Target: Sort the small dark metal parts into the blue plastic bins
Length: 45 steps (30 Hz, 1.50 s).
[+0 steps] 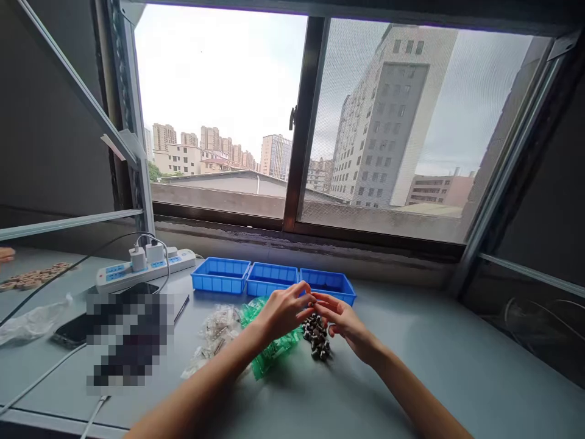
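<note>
My left hand (284,310) and my right hand (343,320) meet in front of the blue bins, fingertips pinched round a small part (312,303) that is mostly hidden. Below them on the table lies a pile of dark metal pieces (319,341). Green plastic bags (274,353) lie partly under my left hand and forearm. To their left is a heap of clear bags (219,326) with small pieces inside. Three blue bins stand in a row behind: the left (220,283), the middle (269,286) and the right (350,296), partly covered by my hands.
A white power strip (178,262) with plugs and cables stands at the back left. Near it lie a dark phone (73,329) and a blurred dark object (132,341). Brown pieces (39,277) lie at the far left, behind a metal frame. A window rises behind the table (411,353).
</note>
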Available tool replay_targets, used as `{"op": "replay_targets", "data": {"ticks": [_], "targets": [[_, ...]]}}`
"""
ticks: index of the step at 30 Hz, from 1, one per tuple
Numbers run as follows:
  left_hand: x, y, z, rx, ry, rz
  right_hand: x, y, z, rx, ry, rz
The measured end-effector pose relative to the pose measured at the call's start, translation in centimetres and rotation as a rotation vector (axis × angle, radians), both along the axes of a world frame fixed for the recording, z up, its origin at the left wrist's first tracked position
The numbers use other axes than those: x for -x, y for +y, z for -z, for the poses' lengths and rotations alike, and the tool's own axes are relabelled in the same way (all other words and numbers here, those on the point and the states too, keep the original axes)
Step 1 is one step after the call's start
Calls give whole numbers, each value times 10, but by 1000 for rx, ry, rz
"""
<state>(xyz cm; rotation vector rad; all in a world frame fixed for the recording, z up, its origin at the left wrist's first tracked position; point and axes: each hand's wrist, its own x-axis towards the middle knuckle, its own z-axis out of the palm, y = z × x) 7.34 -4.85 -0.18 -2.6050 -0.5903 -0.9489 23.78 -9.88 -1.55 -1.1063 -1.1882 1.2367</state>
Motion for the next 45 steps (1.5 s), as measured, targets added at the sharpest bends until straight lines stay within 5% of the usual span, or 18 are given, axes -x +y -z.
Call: {"op": "replay_targets", "data": {"ticks": [12, 27, 36, 45], "targets": [[-1, 3, 4, -7, -16, -41, 3, -2, -8, 26, 8, 142], [1, 5, -3, 52, 55, -36, -4, 2, 2, -17, -3, 78], [1, 3, 1, 3, -76, -103, -3, 1, -4, -72, -89, 250], [1, 7, 1, 46, -117, -142, -34, 14, 4, -165, -65, 557]]}}
